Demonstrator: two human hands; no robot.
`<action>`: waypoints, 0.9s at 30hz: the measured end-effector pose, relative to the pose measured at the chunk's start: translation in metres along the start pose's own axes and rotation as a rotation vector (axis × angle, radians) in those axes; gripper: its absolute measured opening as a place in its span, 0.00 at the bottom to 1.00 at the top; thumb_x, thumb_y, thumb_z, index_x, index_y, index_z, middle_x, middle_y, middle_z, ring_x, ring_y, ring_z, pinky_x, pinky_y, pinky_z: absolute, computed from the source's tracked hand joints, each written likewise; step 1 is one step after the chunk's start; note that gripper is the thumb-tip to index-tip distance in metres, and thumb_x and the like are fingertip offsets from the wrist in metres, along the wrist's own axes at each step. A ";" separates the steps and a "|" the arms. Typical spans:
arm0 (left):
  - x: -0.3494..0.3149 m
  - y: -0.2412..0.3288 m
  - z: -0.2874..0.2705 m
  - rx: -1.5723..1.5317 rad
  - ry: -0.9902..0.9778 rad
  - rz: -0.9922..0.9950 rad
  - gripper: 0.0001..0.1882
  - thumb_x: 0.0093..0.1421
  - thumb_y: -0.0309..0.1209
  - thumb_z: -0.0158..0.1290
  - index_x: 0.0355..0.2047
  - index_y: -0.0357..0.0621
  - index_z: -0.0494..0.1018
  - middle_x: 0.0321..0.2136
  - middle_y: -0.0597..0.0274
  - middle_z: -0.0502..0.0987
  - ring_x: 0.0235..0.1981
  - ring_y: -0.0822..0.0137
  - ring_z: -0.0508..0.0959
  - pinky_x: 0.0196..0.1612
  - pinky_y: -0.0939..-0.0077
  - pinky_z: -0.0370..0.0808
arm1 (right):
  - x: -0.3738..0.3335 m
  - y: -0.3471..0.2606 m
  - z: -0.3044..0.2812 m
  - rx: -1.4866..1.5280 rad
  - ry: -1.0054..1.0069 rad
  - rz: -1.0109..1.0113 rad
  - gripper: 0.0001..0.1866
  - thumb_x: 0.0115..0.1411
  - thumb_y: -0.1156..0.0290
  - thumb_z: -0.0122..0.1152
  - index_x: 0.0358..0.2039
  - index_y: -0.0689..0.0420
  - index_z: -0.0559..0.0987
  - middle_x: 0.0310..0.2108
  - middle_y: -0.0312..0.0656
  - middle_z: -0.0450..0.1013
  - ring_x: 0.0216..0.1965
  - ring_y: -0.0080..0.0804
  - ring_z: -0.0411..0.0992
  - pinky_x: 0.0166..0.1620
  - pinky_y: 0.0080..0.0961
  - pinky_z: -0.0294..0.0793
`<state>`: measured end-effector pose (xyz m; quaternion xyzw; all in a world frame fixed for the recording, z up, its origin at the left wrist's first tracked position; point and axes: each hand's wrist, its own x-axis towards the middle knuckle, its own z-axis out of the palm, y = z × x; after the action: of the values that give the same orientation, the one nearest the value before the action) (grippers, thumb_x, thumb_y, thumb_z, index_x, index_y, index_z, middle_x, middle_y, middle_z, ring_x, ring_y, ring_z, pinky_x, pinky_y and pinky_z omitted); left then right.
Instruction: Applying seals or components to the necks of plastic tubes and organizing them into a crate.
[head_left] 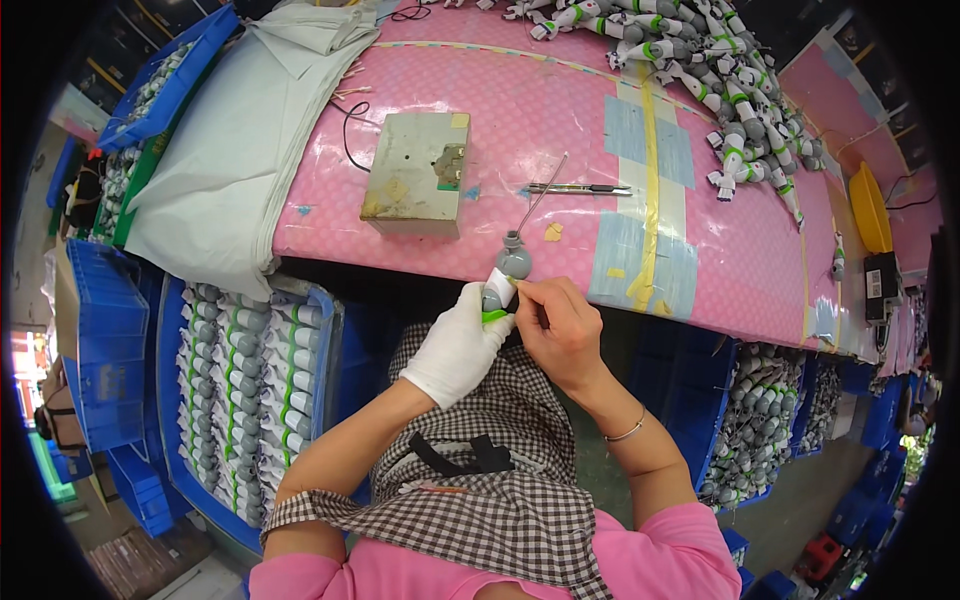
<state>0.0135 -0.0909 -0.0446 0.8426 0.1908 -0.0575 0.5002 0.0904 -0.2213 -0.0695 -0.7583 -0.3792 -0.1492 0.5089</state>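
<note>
My left hand [457,345], in a white glove, is closed around a small toy figure [514,262] with a round grey head, a white body and a bright green band. The figure's head points away from me, toward the table edge, and a thin rod [543,195] shows just beyond its top. My bare right hand [562,325] is closed in a pinch against the figure's side, where a bit of green shows by the fingertips. What those fingers hold is too small to make out.
On the pink-covered table [520,110] stand a grey metal box [415,175] and a pen [590,189]. A heap of similar figures [735,110] lies at the far right. Blue crates hold figures in rows [240,390] at left and a loose pile [755,420] at right. White cloth [245,130] covers the table's left end.
</note>
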 end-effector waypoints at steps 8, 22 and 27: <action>-0.002 -0.001 0.006 0.018 0.030 0.013 0.16 0.61 0.34 0.49 0.42 0.36 0.60 0.30 0.36 0.75 0.34 0.37 0.75 0.33 0.51 0.72 | -0.008 -0.005 -0.001 -0.034 -0.047 -0.117 0.14 0.45 0.86 0.61 0.34 0.64 0.75 0.24 0.44 0.70 0.24 0.39 0.72 0.26 0.29 0.74; -0.003 0.005 0.003 0.106 0.041 0.009 0.15 0.61 0.33 0.49 0.43 0.38 0.60 0.28 0.36 0.75 0.32 0.36 0.75 0.33 0.47 0.71 | 0.002 -0.002 0.001 -0.105 -0.032 -0.104 0.12 0.44 0.87 0.62 0.32 0.63 0.76 0.23 0.43 0.71 0.21 0.34 0.72 0.23 0.25 0.72; -0.005 0.004 0.002 0.129 0.029 0.009 0.16 0.61 0.33 0.49 0.42 0.37 0.60 0.29 0.36 0.75 0.33 0.36 0.75 0.33 0.47 0.71 | -0.001 -0.003 -0.002 -0.090 -0.037 -0.115 0.13 0.44 0.86 0.62 0.33 0.64 0.76 0.24 0.43 0.71 0.21 0.36 0.71 0.24 0.26 0.73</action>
<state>0.0111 -0.0960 -0.0410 0.8747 0.1903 -0.0550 0.4424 0.0879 -0.2229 -0.0668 -0.7601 -0.4243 -0.1808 0.4577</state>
